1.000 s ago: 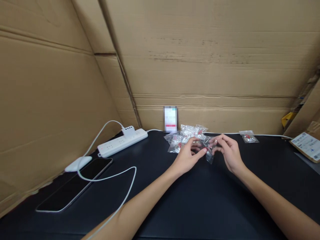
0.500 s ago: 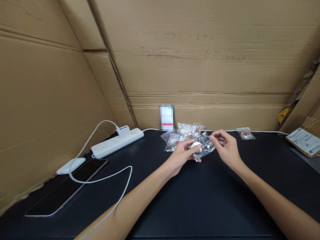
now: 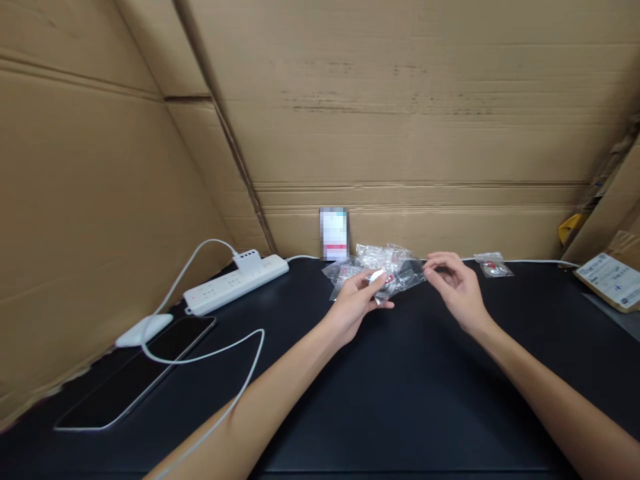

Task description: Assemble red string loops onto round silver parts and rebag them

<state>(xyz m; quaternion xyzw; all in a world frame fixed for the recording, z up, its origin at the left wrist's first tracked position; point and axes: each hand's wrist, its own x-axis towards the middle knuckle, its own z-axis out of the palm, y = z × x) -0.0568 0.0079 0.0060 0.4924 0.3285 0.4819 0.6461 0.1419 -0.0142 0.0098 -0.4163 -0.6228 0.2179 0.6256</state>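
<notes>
A small clear plastic bag (image 3: 403, 281) with a round, shiny silver-white piece and a red mark is in my left hand (image 3: 350, 293). The thumb lies across the round piece and the other fingers are behind it. At the bag's far right edge, the thumb and forefinger of my right hand (image 3: 457, 290) are pinched together at the plastic. Behind my left hand lies a heap of similar clear bags (image 3: 383, 255), some with red marks. What is inside them is hard to make out.
A phone with a blurred screen (image 3: 335, 233) leans on the cardboard wall (image 3: 400, 147). To the left are a white power strip (image 3: 235, 283), a white cable (image 3: 210, 359) across my left forearm, and a dark tablet-like slab (image 3: 135, 377). Another small bag (image 3: 494, 265) and a labelled packet (image 3: 613, 281) lie right.
My left hand has moved slightly left and up with the bag, and the round piece has tilted, with its red mark now showing. My right hand has shifted a little to the right.
</notes>
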